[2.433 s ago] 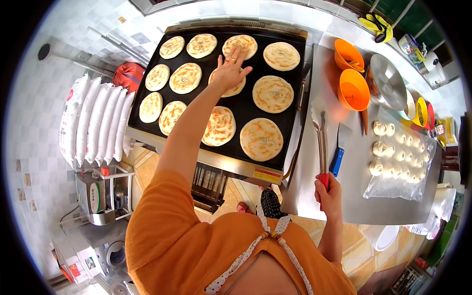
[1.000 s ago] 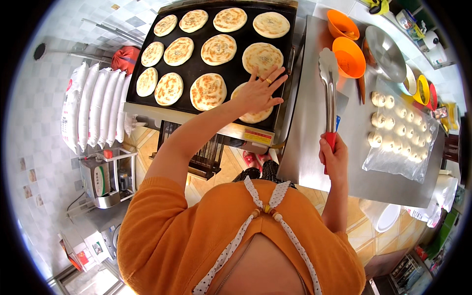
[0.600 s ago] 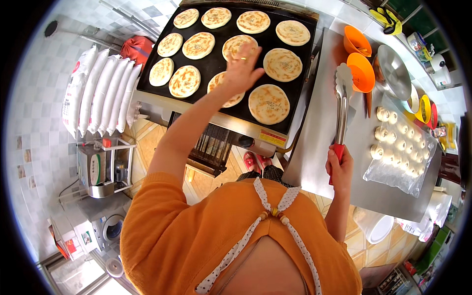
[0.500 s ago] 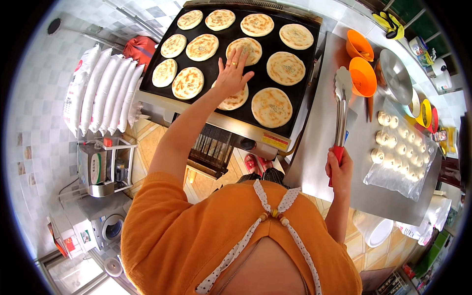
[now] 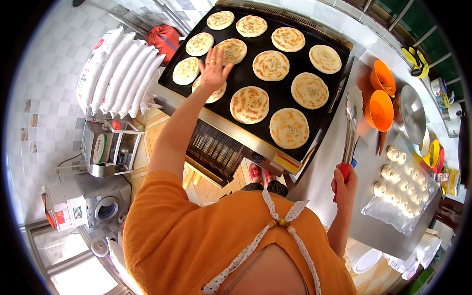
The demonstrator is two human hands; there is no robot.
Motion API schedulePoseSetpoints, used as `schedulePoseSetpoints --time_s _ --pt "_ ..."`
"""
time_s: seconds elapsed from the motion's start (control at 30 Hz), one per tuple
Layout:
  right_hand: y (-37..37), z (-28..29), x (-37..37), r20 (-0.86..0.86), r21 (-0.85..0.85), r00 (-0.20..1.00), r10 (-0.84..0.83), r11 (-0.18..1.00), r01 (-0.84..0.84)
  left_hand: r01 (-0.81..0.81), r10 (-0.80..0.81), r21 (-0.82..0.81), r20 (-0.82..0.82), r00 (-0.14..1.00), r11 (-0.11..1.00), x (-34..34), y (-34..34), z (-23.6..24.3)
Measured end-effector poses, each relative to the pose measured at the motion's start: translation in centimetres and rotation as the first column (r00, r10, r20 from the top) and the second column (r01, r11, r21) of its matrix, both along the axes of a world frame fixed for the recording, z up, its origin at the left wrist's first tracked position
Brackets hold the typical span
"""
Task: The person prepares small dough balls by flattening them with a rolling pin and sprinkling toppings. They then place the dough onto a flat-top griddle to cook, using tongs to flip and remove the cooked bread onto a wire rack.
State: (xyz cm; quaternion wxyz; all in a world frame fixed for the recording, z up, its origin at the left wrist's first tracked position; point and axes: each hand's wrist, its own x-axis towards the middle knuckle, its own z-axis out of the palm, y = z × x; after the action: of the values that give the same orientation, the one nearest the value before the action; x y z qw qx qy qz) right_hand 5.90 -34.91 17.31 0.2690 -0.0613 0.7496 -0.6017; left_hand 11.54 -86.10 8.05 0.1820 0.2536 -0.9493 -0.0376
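Left hand (image 5: 213, 74) moved leftward over flatbreads (image 5: 233, 50), fingers spread, right hand (image 5: 345, 185) gripping tongs (image 5: 350, 132), yellow label (image 5: 287, 163) on griddle (image 5: 238, 74)

The bare, outstretched left arm (image 5: 177, 129) reaches forward and slightly inward; the ungloved left hand (image 5: 213, 74) is palm down, fingers extended, thumb angled outward to the right. The bare right forearm (image 5: 339, 230) points forward, the ungloved right hand (image 5: 346, 187) curled in a grip.
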Motion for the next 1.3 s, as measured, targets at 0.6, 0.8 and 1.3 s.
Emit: schedulePoseSetpoints --time_s 0.6,0.8,1.3 --pt "-0.6 -0.9 -3.9 0.06 0.094 0.998 -0.037 0.995 0.032 -0.068 0.069 0.042 -0.023 0.997 0.997 -9.2 -7.5 0.2" --pt "-0.9 -1.2 -4.6 0.067 0.13 0.996 -0.061 0.99 0.052 -0.102 0.094 0.044 0.164 0.982 0.994 -12.0 -6.6 -1.9" --pt "-0.9 -1.8 -6.4 0.073 0.153 0.984 -0.161 0.977 0.148 -0.085 0.088 0.082 -0.031 0.996 0.993 -26.3 -12.1 -0.5"
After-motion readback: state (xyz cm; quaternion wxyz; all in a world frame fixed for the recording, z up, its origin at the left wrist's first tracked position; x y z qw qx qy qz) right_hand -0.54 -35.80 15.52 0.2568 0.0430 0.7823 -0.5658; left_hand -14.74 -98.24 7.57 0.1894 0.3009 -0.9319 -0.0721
